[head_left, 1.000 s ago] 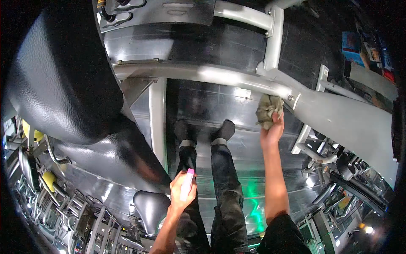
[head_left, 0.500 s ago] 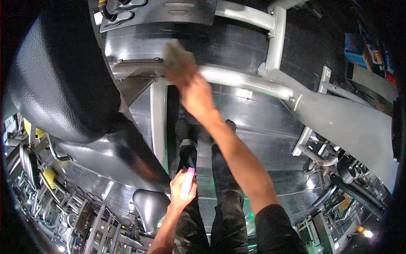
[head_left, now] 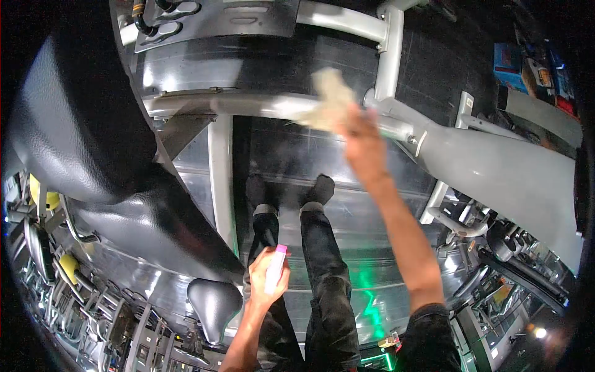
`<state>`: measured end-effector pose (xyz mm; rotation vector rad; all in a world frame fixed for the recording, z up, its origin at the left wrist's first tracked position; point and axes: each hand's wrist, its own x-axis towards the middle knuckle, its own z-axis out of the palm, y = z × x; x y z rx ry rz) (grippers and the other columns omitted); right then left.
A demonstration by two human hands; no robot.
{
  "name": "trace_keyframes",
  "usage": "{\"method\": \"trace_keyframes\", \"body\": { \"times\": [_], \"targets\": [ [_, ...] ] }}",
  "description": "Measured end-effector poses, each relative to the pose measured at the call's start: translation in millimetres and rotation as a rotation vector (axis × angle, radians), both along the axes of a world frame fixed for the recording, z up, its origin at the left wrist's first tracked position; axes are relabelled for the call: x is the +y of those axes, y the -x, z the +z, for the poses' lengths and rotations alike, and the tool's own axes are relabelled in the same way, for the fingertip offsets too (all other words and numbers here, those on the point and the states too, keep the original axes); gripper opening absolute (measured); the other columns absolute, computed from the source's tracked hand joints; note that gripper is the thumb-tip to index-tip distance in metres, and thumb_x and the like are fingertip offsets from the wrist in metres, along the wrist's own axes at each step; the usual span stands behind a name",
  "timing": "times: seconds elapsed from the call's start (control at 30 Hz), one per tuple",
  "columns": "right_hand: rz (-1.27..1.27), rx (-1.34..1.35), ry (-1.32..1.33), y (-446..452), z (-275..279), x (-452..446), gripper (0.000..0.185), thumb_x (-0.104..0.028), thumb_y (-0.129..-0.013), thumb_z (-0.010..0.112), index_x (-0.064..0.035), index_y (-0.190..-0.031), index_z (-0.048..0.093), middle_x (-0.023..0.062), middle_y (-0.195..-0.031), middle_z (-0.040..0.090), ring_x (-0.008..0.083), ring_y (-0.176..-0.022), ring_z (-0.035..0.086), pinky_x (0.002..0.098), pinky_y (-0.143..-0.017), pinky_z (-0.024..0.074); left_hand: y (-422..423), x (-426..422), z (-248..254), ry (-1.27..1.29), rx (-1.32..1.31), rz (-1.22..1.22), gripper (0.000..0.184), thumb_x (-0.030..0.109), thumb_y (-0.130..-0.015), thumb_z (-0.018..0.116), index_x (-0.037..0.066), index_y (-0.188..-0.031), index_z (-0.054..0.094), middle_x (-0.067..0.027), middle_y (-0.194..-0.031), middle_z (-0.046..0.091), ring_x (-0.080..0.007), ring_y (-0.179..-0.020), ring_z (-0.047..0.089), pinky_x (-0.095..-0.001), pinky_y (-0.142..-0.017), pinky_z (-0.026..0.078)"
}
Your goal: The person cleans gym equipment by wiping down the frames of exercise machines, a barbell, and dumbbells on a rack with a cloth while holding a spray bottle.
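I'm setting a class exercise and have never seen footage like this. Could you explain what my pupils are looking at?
There is no machine doing the work here, just a person's two bare hands. The camera is worn on the head, looking forward and down. The right hand holds a pale cloth over a grey metal bar; blur hides whether they touch. The left hand grips a white object with a pink end. Black padding fills the picture's left side. Below, socked feet stand on a dark, shiny floor.
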<state>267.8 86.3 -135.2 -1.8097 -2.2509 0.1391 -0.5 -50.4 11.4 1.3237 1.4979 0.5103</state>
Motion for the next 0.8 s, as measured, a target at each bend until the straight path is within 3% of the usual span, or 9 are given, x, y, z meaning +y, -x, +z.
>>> {"method": "trace_keyframes", "body": {
  "times": [0.03,0.1,0.2,0.27,0.4,0.47,0.6,0.67,0.8],
  "targets": [
    [-0.031,-0.217,0.029,-25,19,-8,0.07,0.007,-0.072,0.056,-0.0202,-0.136,0.048,0.0135,-0.125,0.055,0.0272,-0.123,0.049,0.0517,-0.108,0.0332,-1,0,0,-0.004,-0.007,0.016,0.015,-0.005,-0.07,0.058,0.001,-0.083,0.062,-0.0087,-0.073,0.063,-0.0215,-0.06,0.059,-0.0328,-0.069,0.049],
    [-0.229,-0.374,0.25,-65,37,-21,0.067,0.002,-0.075,0.057,-0.0191,-0.137,0.045,0.0141,-0.128,0.054,0.0298,-0.122,0.05,0.0504,-0.11,0.0295,2,-1,-2,-0.006,-0.005,-0.003,0.015,-0.005,-0.07,0.058,0.001,-0.083,0.062,-0.0095,-0.074,0.064,-0.0222,-0.061,0.059,-0.0334,-0.068,0.049],
    [-0.283,-0.353,0.236,-71,33,-25,0.067,0.002,-0.073,0.059,-0.0169,-0.136,0.047,0.017,-0.118,0.057,0.0307,-0.116,0.054,0.0484,-0.11,0.0317,6,-8,-7,-0.009,-0.025,-0.021,0.013,-0.005,-0.07,0.059,0.001,-0.082,0.061,-0.0111,-0.076,0.065,-0.0234,-0.063,0.061,-0.0348,-0.069,0.05],
    [-0.325,-0.299,0.197,-58,33,-13,0.064,0.002,-0.072,0.06,-0.0137,-0.133,0.049,0.0183,-0.106,0.06,0.0333,-0.114,0.054,0.0455,-0.105,0.0375,7,-15,-7,0.044,-0.015,-0.025,0.013,-0.005,-0.07,0.058,0.0,-0.082,0.061,-0.012,-0.078,0.065,-0.0241,-0.066,0.062,-0.0341,-0.069,0.051],
    [-0.324,0.298,0.109,-11,13,31,0.047,0.004,-0.075,0.055,-0.0083,-0.12,0.059,0.0185,-0.098,0.062,0.038,-0.1,0.058,0.045,-0.093,0.0455,7,-34,-14,-0.012,-0.034,-0.017,0.014,-0.006,-0.069,0.057,0.0,-0.082,0.06,-0.0114,-0.081,0.065,-0.0223,-0.069,0.064,-0.0325,-0.068,0.051],
    [-0.23,0.524,0.023,41,1,50,0.047,0.004,-0.076,0.053,-0.0088,-0.12,0.061,0.0203,-0.108,0.061,0.0365,-0.107,0.056,0.0436,-0.092,0.0468,4,-48,-15,0.061,-0.051,0.129,0.023,-0.008,-0.068,0.057,-0.001,-0.089,0.062,-0.011,-0.079,0.063,-0.0237,-0.066,0.061,-0.0304,-0.063,0.05],
    [0.078,0.348,0.096,130,4,79,0.046,0.002,-0.073,0.054,-0.0079,-0.118,0.062,0.0188,-0.108,0.061,0.0351,-0.108,0.056,0.0429,-0.105,0.0404,-4,-63,-12,-0.015,-0.061,0.214,0.021,-0.008,-0.068,0.057,-0.001,-0.088,0.061,-0.0116,-0.082,0.065,-0.0238,-0.068,0.062,-0.0301,-0.064,0.05],
    [0.201,0.36,-0.061,129,0,76,0.049,0.003,-0.071,0.054,-0.0069,-0.118,0.061,0.0192,-0.115,0.06,0.0348,-0.115,0.053,0.0447,-0.11,0.0335,-7,-72,-8,-0.001,-0.026,0.19,0.019,-0.009,-0.071,0.057,-0.001,-0.087,0.06,-0.0129,-0.083,0.065,-0.0224,-0.068,0.063,-0.0295,-0.064,0.05],
    [0.289,0.177,0.085,52,8,57,0.058,0.002,-0.072,0.056,-0.0179,-0.126,0.056,0.0087,-0.14,0.046,0.0281,-0.134,0.037,0.0447,-0.114,0.0265,-14,-85,-5,-0.099,-0.074,0.254,0.015,-0.005,-0.076,0.055,-0.002,-0.089,0.062,-0.0103,-0.082,0.067,-0.0155,-0.063,0.062,-0.0279,-0.061,0.051]
  ]
}}
